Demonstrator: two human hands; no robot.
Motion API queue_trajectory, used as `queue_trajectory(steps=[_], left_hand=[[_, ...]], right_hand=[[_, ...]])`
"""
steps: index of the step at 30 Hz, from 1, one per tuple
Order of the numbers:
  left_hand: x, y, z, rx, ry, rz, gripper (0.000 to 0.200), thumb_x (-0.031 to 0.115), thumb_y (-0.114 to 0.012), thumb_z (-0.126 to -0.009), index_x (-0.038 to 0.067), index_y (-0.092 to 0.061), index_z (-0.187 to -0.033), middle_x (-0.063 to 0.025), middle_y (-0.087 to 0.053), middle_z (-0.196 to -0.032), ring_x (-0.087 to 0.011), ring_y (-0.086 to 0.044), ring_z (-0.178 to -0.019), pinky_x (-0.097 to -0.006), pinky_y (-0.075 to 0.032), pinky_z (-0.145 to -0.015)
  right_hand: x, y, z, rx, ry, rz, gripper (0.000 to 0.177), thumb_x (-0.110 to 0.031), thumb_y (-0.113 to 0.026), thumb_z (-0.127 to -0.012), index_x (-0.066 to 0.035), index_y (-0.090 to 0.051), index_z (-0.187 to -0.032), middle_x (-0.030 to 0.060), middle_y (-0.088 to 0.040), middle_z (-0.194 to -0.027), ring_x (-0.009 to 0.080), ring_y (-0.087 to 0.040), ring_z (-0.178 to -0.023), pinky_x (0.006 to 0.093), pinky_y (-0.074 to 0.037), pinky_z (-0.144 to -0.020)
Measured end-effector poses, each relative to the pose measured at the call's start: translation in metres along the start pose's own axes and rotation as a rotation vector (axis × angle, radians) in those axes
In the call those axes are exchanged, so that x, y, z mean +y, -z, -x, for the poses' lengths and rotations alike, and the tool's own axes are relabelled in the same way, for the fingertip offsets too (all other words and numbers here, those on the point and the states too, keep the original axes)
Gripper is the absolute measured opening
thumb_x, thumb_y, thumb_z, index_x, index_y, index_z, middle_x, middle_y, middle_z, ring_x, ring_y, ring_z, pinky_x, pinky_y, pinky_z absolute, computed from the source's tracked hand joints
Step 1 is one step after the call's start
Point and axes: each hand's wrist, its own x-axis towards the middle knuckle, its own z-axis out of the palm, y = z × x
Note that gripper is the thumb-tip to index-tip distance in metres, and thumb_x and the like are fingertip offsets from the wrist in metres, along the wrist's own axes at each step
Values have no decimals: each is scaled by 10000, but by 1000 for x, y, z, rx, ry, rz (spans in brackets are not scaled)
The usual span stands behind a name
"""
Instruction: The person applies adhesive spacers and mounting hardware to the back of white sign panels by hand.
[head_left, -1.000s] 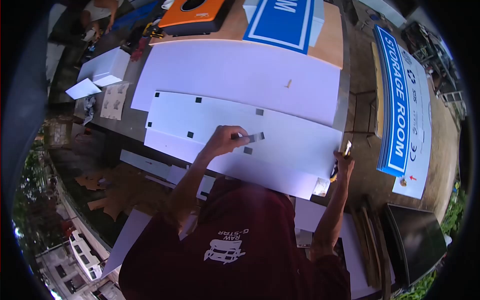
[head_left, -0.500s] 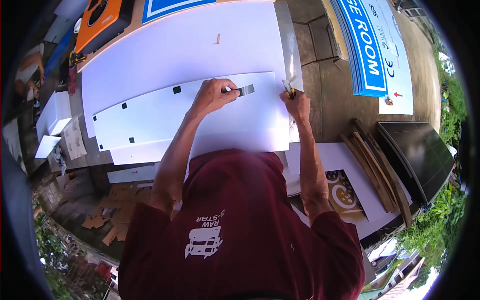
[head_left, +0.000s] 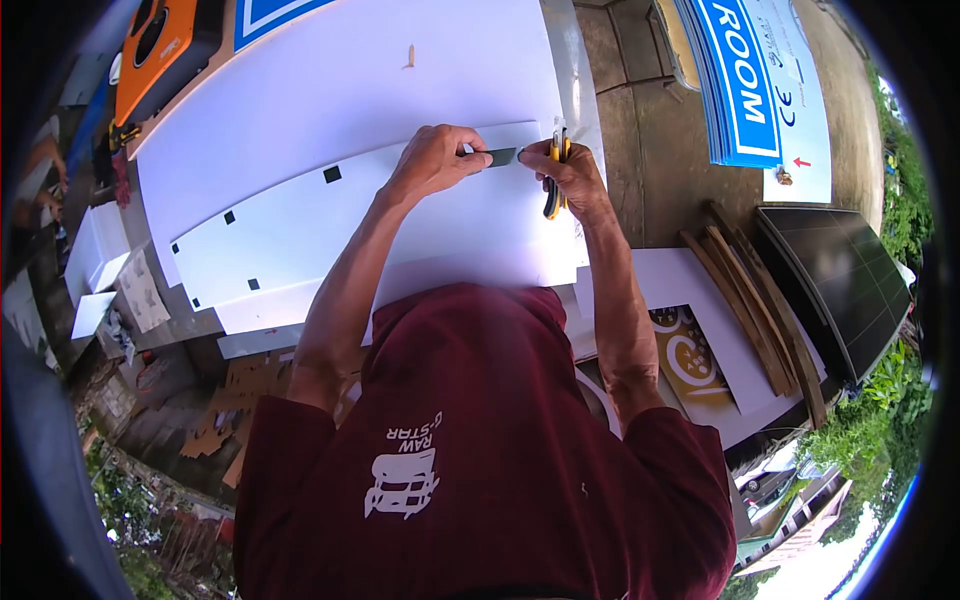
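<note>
My left hand (head_left: 436, 162) is closed in a pinch on one end of a short dark strip of tape (head_left: 503, 157). At the strip's other end, the thumb and fingertips of my right hand (head_left: 576, 180) pinch its tip. A yellow-and-black utility knife (head_left: 552, 204) is also tucked in my right hand, its blade pointing away from me. Both hands are over a long white panel (head_left: 285, 225) with several small dark squares (head_left: 332, 174) stuck along its edges. The panel lies on a larger white sheet (head_left: 330, 90).
An orange box-shaped device (head_left: 165, 45) stands at the far left. Blue sign boards (head_left: 740, 75) are stacked at the right. Wooden strips (head_left: 750, 310) and a dark gridded panel (head_left: 840, 285) lie near my right side. Another person's arm (head_left: 42, 160) shows at the left edge.
My right hand has moved up and left to the tape strip, and its fingertips now meet the free end. The knife has turned within that hand. The view has shifted slightly.
</note>
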Motion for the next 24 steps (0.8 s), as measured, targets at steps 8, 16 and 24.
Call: queue_trajectory(steps=[8, 16, 24], left_hand=[[15, -12, -3, 0, 73, -160, 270, 323, -741, -859, 85, -775, -980, -69, -678, -637, -217, -660, -611, -369, -524, -652], [32, 5, -22, -35, 215, -184, 319, 361, -700, -895, 64, -780, -978, -52, -656, -563, -178, -647, -528, -362, -536, -627], [30, 5, -34, -32, 266, -289, 212, 246, -686, -790, 111, -783, -921, -51, -703, -656, -210, -689, -630, -350, -540, -622]], right_hand=[[6, 1, 7, 79, 22, 37, 193, -175, -803, -781, -12, -711, -829, 14, -597, -625, 98, -541, -554, 265, -430, -527], [3, -3, -33, 289, 15, 305, 236, -222, -788, -790, 3, -741, -846, 42, -617, -625, 107, -549, -532, 277, -431, -493], [22, -4, -43, 387, 28, 388, 259, -239, -799, -768, 8, -751, -829, 44, -630, -622, 101, -549, -534, 276, -437, -504]])
